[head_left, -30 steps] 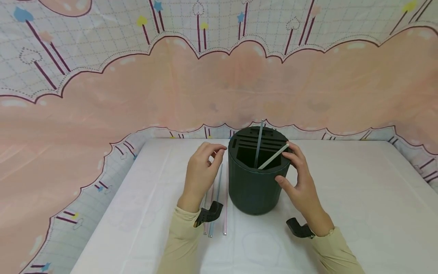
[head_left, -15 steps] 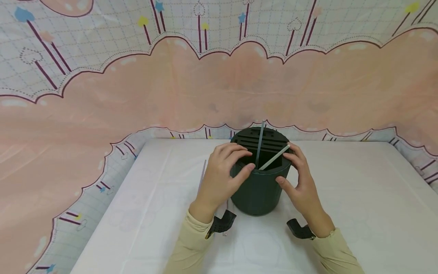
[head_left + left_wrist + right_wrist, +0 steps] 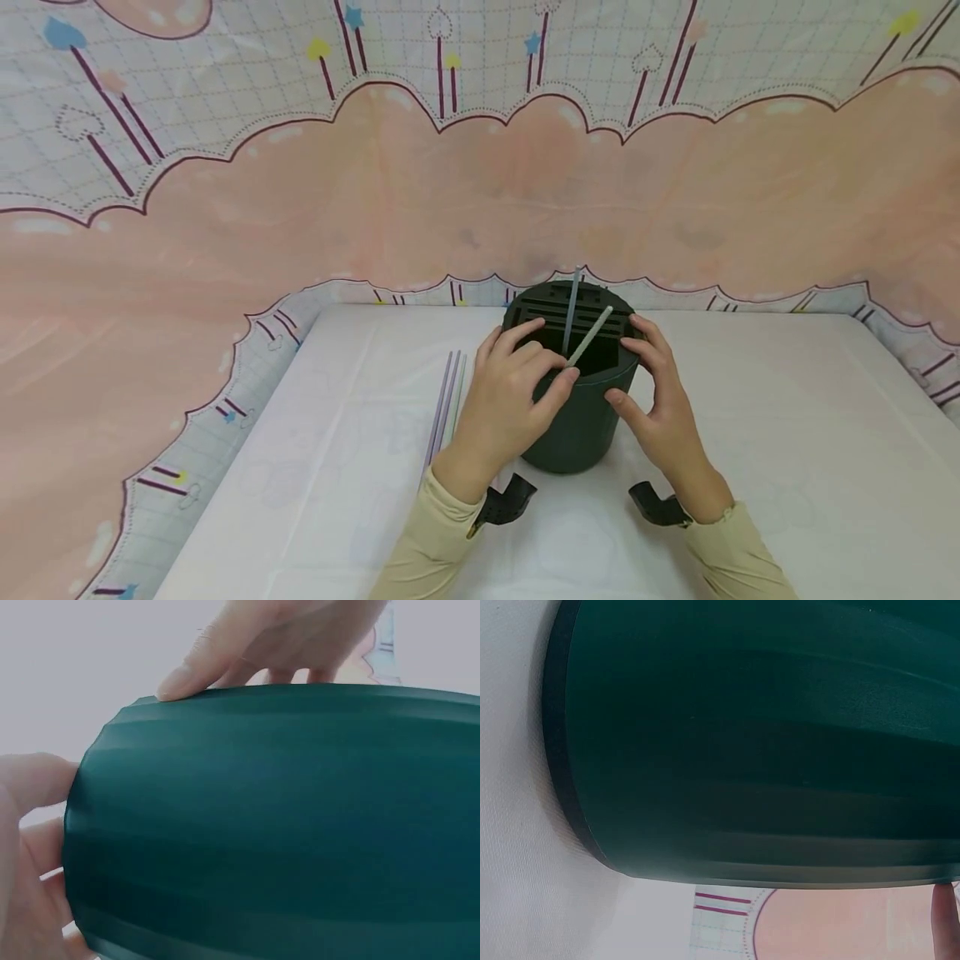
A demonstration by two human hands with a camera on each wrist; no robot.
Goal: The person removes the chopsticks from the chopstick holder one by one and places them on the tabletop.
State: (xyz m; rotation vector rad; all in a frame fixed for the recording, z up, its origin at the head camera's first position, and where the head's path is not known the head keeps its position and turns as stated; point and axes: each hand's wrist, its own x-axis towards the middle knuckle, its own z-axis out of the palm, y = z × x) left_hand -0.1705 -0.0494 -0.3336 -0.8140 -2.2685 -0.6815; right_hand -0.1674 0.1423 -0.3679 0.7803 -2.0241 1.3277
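Observation:
A dark green ribbed holder with a slotted top stands upright on the white table. My right hand grips its right side, fingers at the rim and thumb on the front wall. At the left part of the opening, my left hand pinches a thin pale green stick between thumb and forefinger, tilted up to the right. A blue stick stands in the same opening. In the left wrist view, the holder's wall hides both sticks. One fingertip touches the wall in the right wrist view.
Several thin sticks, purple and pale green among them, lie on the table left of the holder, partly behind my left forearm. A patterned pink and white cloth hangs behind the table.
My left hand has moved right, from beside the holder to over its opening, and has taken hold of the pale green stick, which now stands steeper. My right hand stays in place.

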